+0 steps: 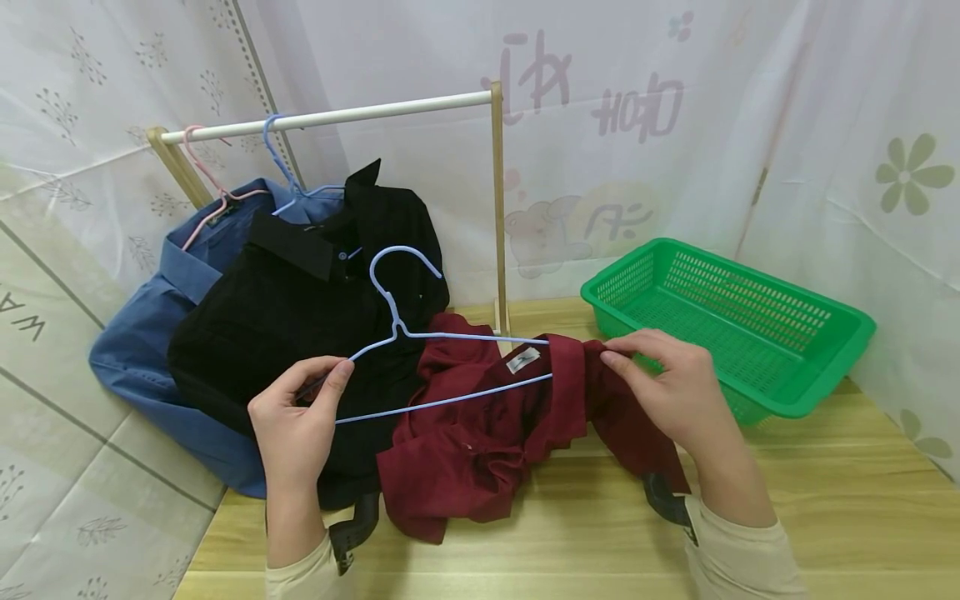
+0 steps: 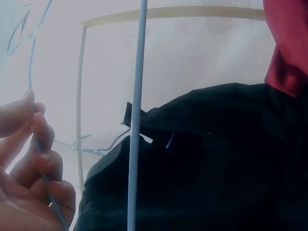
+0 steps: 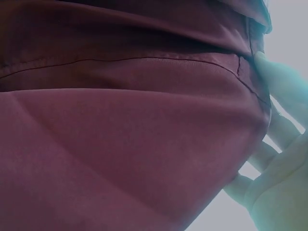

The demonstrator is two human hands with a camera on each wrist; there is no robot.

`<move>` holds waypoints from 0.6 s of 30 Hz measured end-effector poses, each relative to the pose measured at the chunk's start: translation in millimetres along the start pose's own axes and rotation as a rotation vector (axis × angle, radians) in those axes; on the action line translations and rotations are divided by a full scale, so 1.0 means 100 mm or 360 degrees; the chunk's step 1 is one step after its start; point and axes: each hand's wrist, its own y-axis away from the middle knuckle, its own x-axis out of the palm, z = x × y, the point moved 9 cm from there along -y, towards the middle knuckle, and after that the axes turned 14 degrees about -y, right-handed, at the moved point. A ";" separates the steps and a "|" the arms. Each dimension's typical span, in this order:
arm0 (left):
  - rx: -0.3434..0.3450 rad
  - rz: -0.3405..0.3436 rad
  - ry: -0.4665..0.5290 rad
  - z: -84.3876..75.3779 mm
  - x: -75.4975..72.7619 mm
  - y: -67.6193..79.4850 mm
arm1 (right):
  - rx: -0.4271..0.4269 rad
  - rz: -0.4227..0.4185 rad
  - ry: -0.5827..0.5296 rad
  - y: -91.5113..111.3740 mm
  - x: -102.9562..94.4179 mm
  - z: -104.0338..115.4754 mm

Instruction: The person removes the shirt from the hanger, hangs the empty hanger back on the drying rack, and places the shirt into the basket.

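Observation:
In the head view my left hand (image 1: 303,412) pinches the left shoulder of a light blue clothes hanger (image 1: 450,402), its hook pointing up. In the left wrist view, the fingers (image 2: 43,137) curl round the hanger's wire. A dark red shirt (image 1: 472,467) hangs from the hanger's right end, which runs inside the collar; a white label shows there. My right hand (image 1: 671,379) pinches the shirt's shoulder between thumb and fingers, just beyond the hanger's end. The right wrist view is mostly filled by the red cloth (image 3: 144,144), with the hand at its edge.
Behind, a small rack with a white rail (image 1: 390,108) and wooden posts carries a blue shirt (image 1: 150,350) on a pink hanger (image 1: 217,196) and a black shirt (image 1: 277,308) on a blue hanger. A green plastic basket (image 1: 787,400) stands at the right on the wooden table (image 1: 570,533).

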 end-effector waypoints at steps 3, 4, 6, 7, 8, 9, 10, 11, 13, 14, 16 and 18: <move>-0.0020 -0.0016 -0.0008 0.02 -0.03 -0.01 | 0.0005 0.0002 0.0009 0.00 -0.01 -0.01; -0.0027 -0.0025 -0.0010 0.03 -0.04 -0.01 | 0.0003 0.0002 0.0007 0.00 -0.01 -0.02; -0.0034 -0.0043 -0.0016 0.04 -0.06 -0.02 | -0.0005 -0.0004 0.0001 -0.01 -0.03 -0.02; -0.0036 -0.0054 -0.0018 0.05 -0.08 -0.02 | -0.0009 -0.0011 -0.0001 -0.01 -0.04 -0.02; -0.0039 -0.0066 -0.0021 0.05 -0.09 -0.03 | -0.0011 -0.0017 -0.0007 -0.01 -0.05 -0.03; -0.0038 -0.0078 -0.0027 0.05 -0.10 -0.03 | -0.0012 -0.0024 -0.0009 -0.01 -0.06 -0.03; -0.0037 -0.0090 -0.0034 0.06 -0.11 -0.03 | -0.0011 -0.0029 -0.0010 -0.01 -0.07 -0.03; -0.0039 -0.0101 -0.0037 0.06 -0.13 -0.04 | -0.0010 -0.0034 -0.0003 -0.01 -0.09 -0.04; -0.0053 -0.0134 -0.0050 0.07 -0.16 -0.05 | -0.0002 -0.0038 0.0012 0.00 -0.10 -0.05; -0.0065 -0.0151 -0.0058 0.08 -0.18 -0.05 | 0.0004 -0.0037 0.0019 0.00 -0.11 -0.06; -0.0103 -0.0178 -0.0069 0.11 -0.22 -0.05 | 0.0018 -0.0038 0.0040 0.01 -0.12 -0.07; -0.0163 -0.0204 -0.0081 0.15 -0.25 -0.05 | 0.0034 -0.0035 0.0053 0.01 -0.13 -0.09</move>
